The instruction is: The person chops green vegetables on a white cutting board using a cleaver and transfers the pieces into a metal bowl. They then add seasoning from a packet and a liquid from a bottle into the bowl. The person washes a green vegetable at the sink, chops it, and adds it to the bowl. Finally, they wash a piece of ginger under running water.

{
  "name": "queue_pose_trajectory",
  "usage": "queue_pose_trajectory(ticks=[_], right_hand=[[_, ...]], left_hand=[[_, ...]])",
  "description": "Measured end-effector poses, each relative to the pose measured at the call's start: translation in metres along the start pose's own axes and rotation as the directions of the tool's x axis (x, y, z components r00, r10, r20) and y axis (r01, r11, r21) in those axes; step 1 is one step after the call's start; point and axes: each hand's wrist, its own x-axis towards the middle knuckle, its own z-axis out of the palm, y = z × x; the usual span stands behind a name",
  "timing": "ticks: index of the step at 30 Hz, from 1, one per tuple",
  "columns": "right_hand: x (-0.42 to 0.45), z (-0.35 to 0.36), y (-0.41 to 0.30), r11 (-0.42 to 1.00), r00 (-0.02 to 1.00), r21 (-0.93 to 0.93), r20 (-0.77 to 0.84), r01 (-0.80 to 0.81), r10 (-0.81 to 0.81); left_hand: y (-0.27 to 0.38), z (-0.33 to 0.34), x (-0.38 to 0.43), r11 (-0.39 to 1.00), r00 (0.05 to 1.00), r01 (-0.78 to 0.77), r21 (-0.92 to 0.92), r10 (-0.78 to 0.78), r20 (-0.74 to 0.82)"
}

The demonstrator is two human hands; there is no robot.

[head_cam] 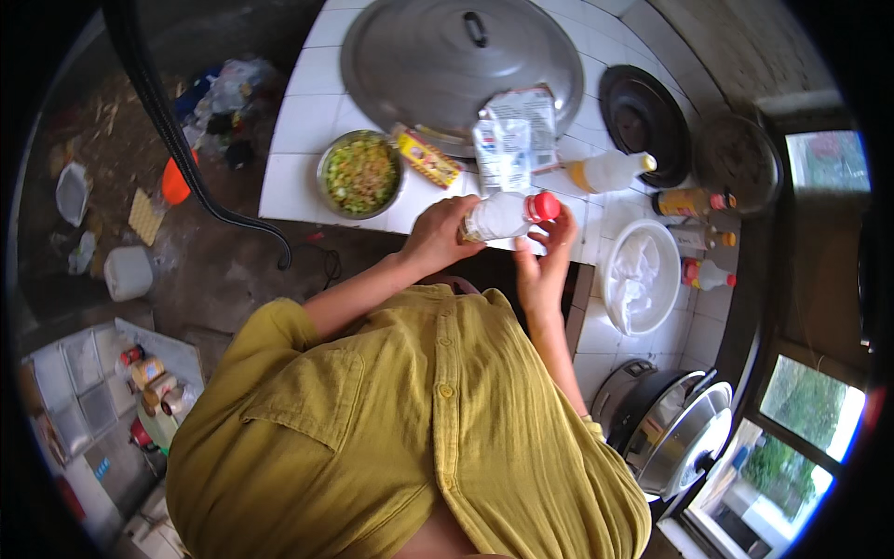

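Tilted on its side above the counter edge is a clear plastic bottle [497, 216] with a red screw cap [542, 207]. My left hand [443, 230] grips the bottle's base end. Beside the cap, my right hand [548, 255] has its thumb and fingers apart; whether the fingertips touch the cap cannot be told. A metal bowl [323, 183] of chopped greens and minced filling [363, 175] stands to the left. Behind my hands lie a yellow and red box [429, 159] and silver and white packets [504, 150]. A squeeze bottle with a yellow tip [611, 172] lies to their right.
A large metal lid [447, 63] covers much of the white-tiled counter [300, 140]. On the right are a dark round lid [639, 115], a white basin with plastic bags [670, 279], several condiment bottles [688, 202] and an electric cooker [628, 398]. A black strap [174, 140] hangs at left.
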Motion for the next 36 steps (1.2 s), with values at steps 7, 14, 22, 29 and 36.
queue_pose_trajectory(ticks=[7,14,22,29,36], right_hand=[[0.009,0.068,-0.030,0.869,0.894,-0.418,0.444,0.264,-0.058],[-0.005,0.144,-0.033,0.904,0.753,-0.309,0.658,0.294,-0.020],[-0.015,0.178,-0.027,0.966,0.764,-0.053,0.624,0.253,-0.166],[-0.012,0.193,-0.004,0.920,0.797,-0.083,0.532,0.384,-0.285],[-0.009,0.147,0.003,0.988,0.973,0.003,0.174,0.154,-0.152]], left_hand=[[-0.046,-0.093,-0.094,0.953,0.992,0.096,0.287,-0.069,-0.103],[-0.063,-0.145,-0.157,0.898,0.963,0.233,0.373,-0.160,-0.215],[-0.073,-0.165,-0.162,0.868,0.937,0.319,0.380,-0.229,-0.264],[-0.094,-0.173,-0.158,0.876,0.935,0.343,0.338,-0.281,-0.218],[-0.109,-0.183,-0.127,0.887,0.922,0.387,0.253,-0.366,-0.126]])
